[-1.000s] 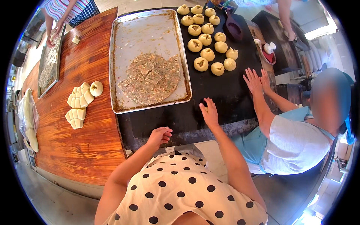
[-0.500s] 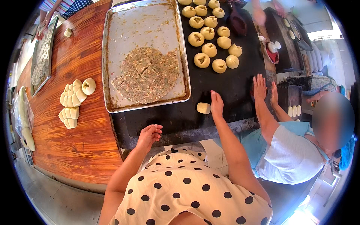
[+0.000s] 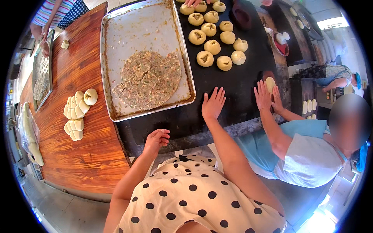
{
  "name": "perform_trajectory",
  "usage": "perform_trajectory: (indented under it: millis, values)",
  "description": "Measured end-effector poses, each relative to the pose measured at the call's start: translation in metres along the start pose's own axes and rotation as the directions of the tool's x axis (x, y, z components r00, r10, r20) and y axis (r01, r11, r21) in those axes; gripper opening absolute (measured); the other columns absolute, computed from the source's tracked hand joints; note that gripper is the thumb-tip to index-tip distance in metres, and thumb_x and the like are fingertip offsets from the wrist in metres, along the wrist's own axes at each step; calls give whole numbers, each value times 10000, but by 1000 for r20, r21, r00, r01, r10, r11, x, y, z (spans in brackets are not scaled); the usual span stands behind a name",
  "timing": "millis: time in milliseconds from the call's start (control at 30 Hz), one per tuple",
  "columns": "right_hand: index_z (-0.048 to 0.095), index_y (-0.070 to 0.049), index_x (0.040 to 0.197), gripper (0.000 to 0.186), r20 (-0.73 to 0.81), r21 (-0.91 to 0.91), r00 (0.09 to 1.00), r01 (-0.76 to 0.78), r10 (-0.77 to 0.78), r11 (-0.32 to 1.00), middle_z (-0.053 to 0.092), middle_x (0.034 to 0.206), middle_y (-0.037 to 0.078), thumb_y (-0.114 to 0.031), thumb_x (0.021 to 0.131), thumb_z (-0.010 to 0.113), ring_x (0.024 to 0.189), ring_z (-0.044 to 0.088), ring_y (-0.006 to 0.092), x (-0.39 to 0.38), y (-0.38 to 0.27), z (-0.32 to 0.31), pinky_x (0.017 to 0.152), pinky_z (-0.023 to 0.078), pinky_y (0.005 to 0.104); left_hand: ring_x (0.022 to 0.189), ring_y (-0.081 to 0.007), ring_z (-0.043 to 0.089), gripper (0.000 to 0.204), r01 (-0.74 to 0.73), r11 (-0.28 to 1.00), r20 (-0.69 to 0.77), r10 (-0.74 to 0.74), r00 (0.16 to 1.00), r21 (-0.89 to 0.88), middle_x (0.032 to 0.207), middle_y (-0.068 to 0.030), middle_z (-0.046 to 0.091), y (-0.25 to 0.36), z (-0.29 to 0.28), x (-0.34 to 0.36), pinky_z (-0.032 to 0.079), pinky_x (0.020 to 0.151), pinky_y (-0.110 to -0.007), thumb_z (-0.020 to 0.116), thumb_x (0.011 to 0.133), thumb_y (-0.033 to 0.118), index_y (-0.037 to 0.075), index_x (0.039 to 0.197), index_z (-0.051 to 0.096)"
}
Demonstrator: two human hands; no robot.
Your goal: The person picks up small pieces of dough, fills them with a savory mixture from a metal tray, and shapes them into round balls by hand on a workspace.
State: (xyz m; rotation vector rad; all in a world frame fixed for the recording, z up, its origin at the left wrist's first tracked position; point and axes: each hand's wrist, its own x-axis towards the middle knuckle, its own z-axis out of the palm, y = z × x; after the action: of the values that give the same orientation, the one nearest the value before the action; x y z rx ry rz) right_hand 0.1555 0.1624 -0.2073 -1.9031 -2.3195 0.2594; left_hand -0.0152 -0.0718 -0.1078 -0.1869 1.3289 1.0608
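Note:
My right hand (image 3: 213, 103) lies palm down on the black work surface (image 3: 182, 130), its fingers stretched out and spread. No dough shows around it; whatever is beneath the palm is hidden. Over the front edge of that surface hovers my left hand (image 3: 156, 139), fingers loosely bent and slightly apart, with nothing seen in them. Beyond my hands stands a metal tray (image 3: 142, 17) with a flattened mound of speckled, chopped filling (image 3: 149, 79). Several round filled dough balls (image 3: 212, 47) sit to the right of the tray, some with filling showing at the top.
At my right a co-worker's hands (image 3: 263, 95) are by a flat dough disc (image 3: 270, 84). Another person's hand (image 3: 190, 2) reaches the far dough balls. Scored dough pieces (image 3: 75, 106) lie on the wooden table (image 3: 97, 155), with a second tray (image 3: 42, 73) farther left.
My right hand has turned palm down and moved left to where a small dough piece lay; that piece is now out of sight. A hand has appeared at the far dough balls.

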Motion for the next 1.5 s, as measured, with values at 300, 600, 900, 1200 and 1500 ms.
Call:
perform_trajectory:
  millis: [300, 600, 900, 1200, 1500]
  values:
    - [331, -79, 1513, 679, -15, -121, 986, 162, -165, 979, 227, 1595, 194, -463, 970, 467, 1478, 181, 384, -6, 1, -8, 1195, 123, 539, 723, -107, 610, 254, -18, 997, -79, 13, 997, -74, 872, -41, 652, -18, -13, -4, 518, 672, -253, 533, 1010, 241, 27, 1085, 647]
    - [297, -88, 1532, 675, 64, -69, 983, 175, -171, 982, 191, 1607, 192, -494, 1002, 402, 1490, 151, 364, 12, 12, 2, 1198, 101, 535, 757, -116, 622, 268, -112, 991, -24, 110, 994, -68, 887, -46, 658, 2, 0, -43, 527, 703, -263, 518, 1020, 243, 16, 1096, 639]
    - [315, -21, 1503, 684, -113, -88, 961, 242, -251, 966, 184, 1582, 268, -466, 998, 439, 1469, 185, 403, 30, 3, -2, 1189, 132, 542, 799, -133, 638, 294, -72, 993, -19, 70, 997, -91, 917, -53, 669, -25, -7, -53, 531, 738, -273, 504, 1035, 258, 6, 1119, 630]
    - [322, -19, 1500, 693, 6, 12, 901, 434, -434, 901, 210, 1582, 244, -414, 961, 506, 1473, 189, 384, 0, -7, -13, 1197, 118, 525, 821, -139, 646, 284, -79, 997, -7, 79, 997, 28, 940, -62, 668, -28, -1, -61, 534, 768, -283, 516, 1031, 257, 14, 1125, 626]
    - [382, -28, 1467, 635, -62, 112, 888, 459, -455, 881, 284, 1546, 251, -360, 956, 562, 1435, 275, 384, -8, 21, -29, 1181, 205, 489, 838, -150, 647, 303, -93, 996, 15, 93, 996, 6, 955, -75, 664, -20, 9, -65, 537, 781, -291, 508, 1032, 275, 13, 1128, 628]
